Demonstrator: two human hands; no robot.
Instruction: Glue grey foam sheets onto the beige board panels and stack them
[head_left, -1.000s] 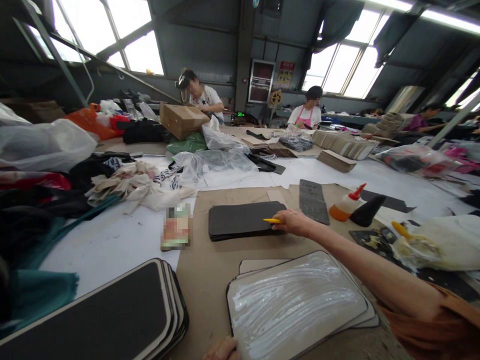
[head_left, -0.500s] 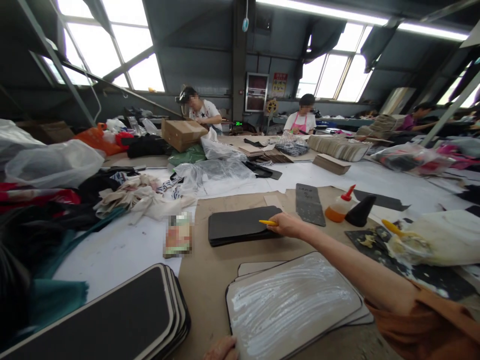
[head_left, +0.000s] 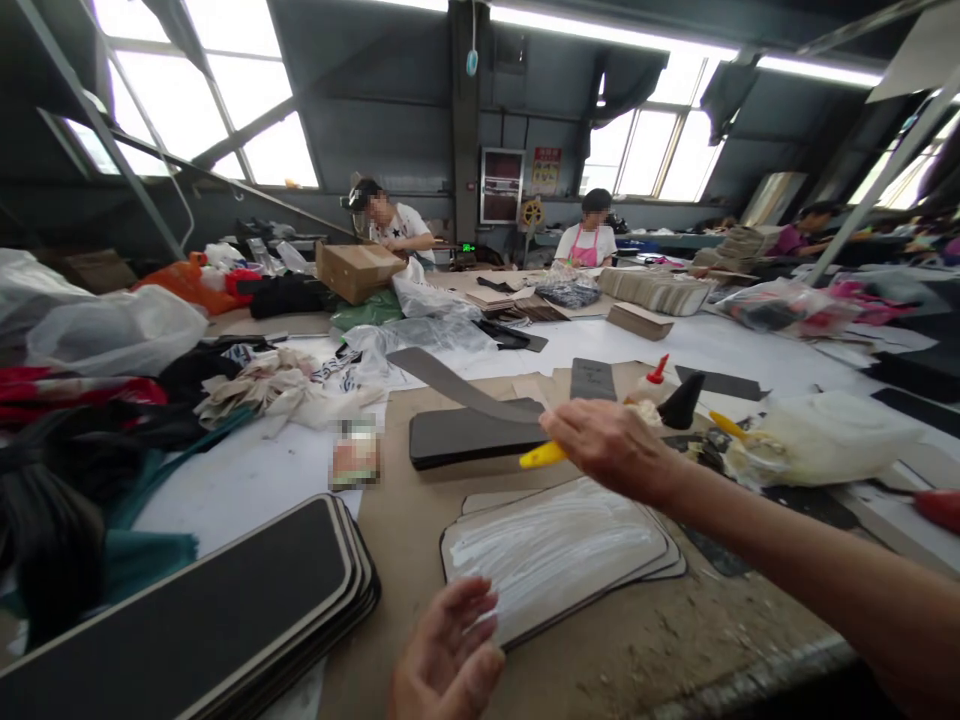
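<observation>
My right hand (head_left: 611, 445) pinches the near end of a thin dark grey sheet (head_left: 465, 390), whose far end rises in a curve above a stack of similar sheets (head_left: 457, 440). The same hand grips a brush by its yellow handle (head_left: 544, 456); a pale lump just behind the knuckles looks like its bristles. Lower down, a beige board (head_left: 555, 550) with streaks of wet white glue lies on top of other boards. My left hand (head_left: 450, 650) is raised at that board's near left corner, fingers apart and holding nothing.
Dark panels with pale borders (head_left: 225, 600) are stacked at the lower left. To the right are a red-tipped bottle (head_left: 656, 375), a black cone-shaped piece (head_left: 681, 400) and a glue-smeared plastic bag (head_left: 832, 440) with another yellow handle. Cloth heaps lie left; co-workers sit across the table.
My right hand has lifted one end of the top dark sheet off its stack, still with the brush. My left hand has come up from the board's edge and opened.
</observation>
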